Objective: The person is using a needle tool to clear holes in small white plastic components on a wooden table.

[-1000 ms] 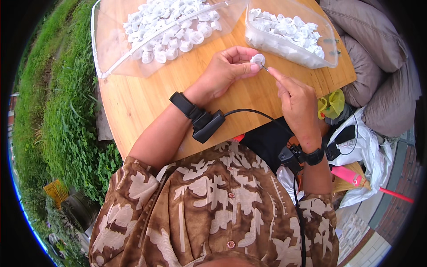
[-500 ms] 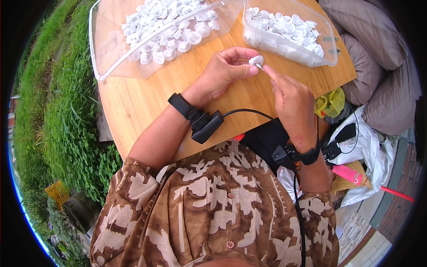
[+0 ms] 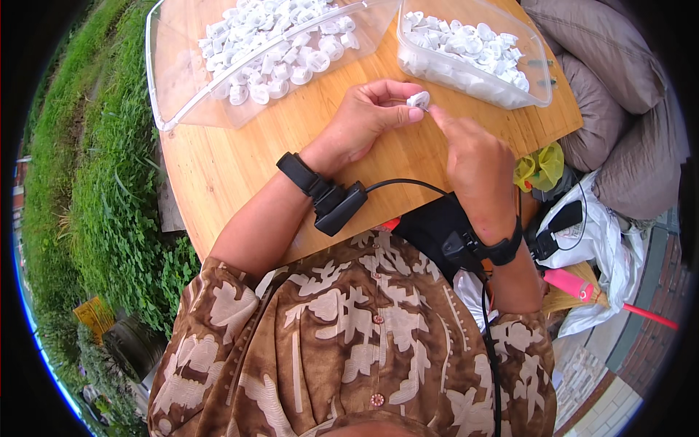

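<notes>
My left hand (image 3: 370, 116) pinches a small round white plastic part (image 3: 418, 99) between thumb and fingers, above the table's middle. Close by on the right, my right hand (image 3: 477, 156) is closed, its index finger stretched toward the part. A thin pointed metal tip showed between this hand and the part a moment ago; now the fingers hide most of it, and its kind cannot be made out. Beyond my hands, a large clear plastic bin (image 3: 162, 87) holds many similar white parts (image 3: 280, 51). A smaller clear tub (image 3: 539, 65) with more white pieces (image 3: 473, 44) stands to its right.
Both containers rest on a wooden table (image 3: 233, 175). A black cable (image 3: 408, 180) runs between the devices strapped to my wrists. Right of the table are a yellow plastic bag (image 3: 542, 167), a white sack (image 3: 619, 269), a pink-handled broom (image 3: 568, 284) and a grey-brown padded cover (image 3: 619, 80). Grass lies left.
My right hand has turned slightly, its knuckles rolling up and leftward, so the metal tip is now mostly hidden. The white part stays pinched in my left hand, almost unmoved.
</notes>
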The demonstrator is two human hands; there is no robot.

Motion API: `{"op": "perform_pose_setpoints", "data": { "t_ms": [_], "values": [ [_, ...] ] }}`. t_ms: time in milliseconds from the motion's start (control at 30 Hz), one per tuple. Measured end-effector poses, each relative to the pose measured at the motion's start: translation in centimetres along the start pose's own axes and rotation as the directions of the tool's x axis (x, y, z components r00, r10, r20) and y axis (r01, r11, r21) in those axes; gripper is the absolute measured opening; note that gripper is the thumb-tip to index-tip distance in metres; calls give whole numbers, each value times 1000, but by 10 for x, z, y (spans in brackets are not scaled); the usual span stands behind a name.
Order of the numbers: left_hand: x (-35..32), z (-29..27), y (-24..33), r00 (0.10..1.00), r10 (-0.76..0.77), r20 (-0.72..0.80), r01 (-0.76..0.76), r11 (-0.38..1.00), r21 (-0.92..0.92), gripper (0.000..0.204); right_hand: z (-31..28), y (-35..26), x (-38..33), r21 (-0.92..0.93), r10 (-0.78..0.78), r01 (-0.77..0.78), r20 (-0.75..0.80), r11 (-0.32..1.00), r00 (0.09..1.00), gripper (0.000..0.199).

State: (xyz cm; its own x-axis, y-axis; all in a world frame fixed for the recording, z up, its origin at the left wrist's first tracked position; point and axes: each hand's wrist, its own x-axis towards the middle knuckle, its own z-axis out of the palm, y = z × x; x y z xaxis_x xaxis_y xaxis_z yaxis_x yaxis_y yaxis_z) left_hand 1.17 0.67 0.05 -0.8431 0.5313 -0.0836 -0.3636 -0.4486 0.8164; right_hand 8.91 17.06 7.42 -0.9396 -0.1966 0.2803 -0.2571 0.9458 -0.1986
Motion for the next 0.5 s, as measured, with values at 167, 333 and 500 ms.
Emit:
{"op": "perform_pose_setpoints", "data": {
  "t_ms": [167,333,500],
  "values": [
    [-3,0,1,999,-31,-34,32,999,21,31,-2,1,3,-41,-36,38,42,998,998,36],
    [-2,4,3,998,-55,-14,55,998,-26,32,-10,7,1,37,-61,58,65,998,996,44],
    [-1,4,6,997,-71,-30,70,997,-33,33,-11,6,1,-42,-79,81,52,996,996,45]
  ]
}}
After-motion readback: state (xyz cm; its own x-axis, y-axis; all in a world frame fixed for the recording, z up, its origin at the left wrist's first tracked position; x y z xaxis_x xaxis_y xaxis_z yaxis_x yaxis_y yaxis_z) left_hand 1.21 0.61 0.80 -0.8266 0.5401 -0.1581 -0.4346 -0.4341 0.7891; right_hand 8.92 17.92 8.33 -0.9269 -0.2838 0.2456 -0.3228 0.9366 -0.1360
